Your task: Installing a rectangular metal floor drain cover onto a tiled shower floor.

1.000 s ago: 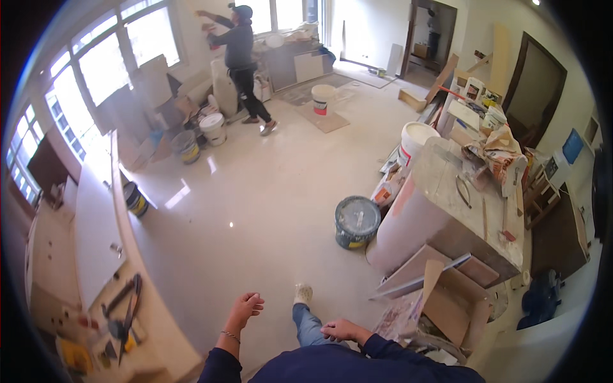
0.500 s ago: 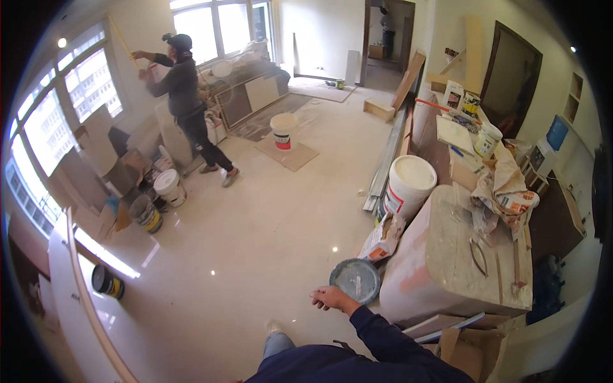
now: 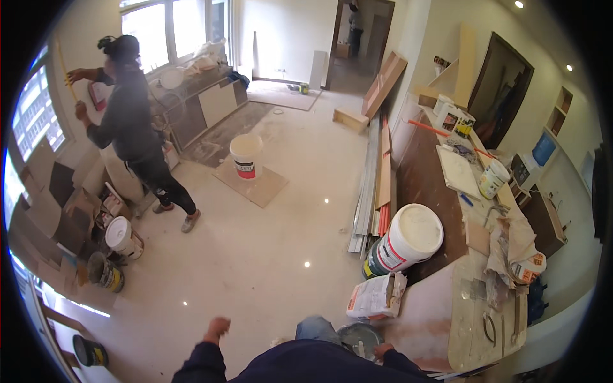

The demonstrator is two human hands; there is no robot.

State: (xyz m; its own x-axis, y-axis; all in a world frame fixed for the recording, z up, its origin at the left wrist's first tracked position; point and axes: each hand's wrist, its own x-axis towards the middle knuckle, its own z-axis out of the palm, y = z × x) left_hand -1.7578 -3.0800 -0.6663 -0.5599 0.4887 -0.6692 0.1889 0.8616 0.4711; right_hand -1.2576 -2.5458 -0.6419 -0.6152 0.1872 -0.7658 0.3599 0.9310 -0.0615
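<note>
My left hand [image 3: 218, 329] hangs over the pale tiled floor [image 3: 268, 255], its fingers curled in and nothing visible in them. Low at my right side, my right hand [image 3: 382, 350] is close to a round dark grey tub [image 3: 359, 338]. My body covers part of that tub, and a light stick-like piece lies in it. Whether the right hand touches the tub I cannot tell; its fingers are small and partly hidden. Just beyond stands an opened paper bag [image 3: 377, 296] with orange print. Behind it is a large white bucket [image 3: 410, 239] on a dark one.
A co-worker [image 3: 137, 121] stands at the left holding a long yellow strip. Ahead, a white bucket [image 3: 246, 156] sits on a board [image 3: 265, 191]. Long metal profiles [image 3: 367, 198] lie beside the cluttered counter [image 3: 426, 173]. More buckets [image 3: 123, 236] line the left side.
My view has shifted forward over the floor, bringing the buckets nearer. My left hand has come into view; my right hand has dropped lower and back to my side. The co-worker's arms have lowered slightly.
</note>
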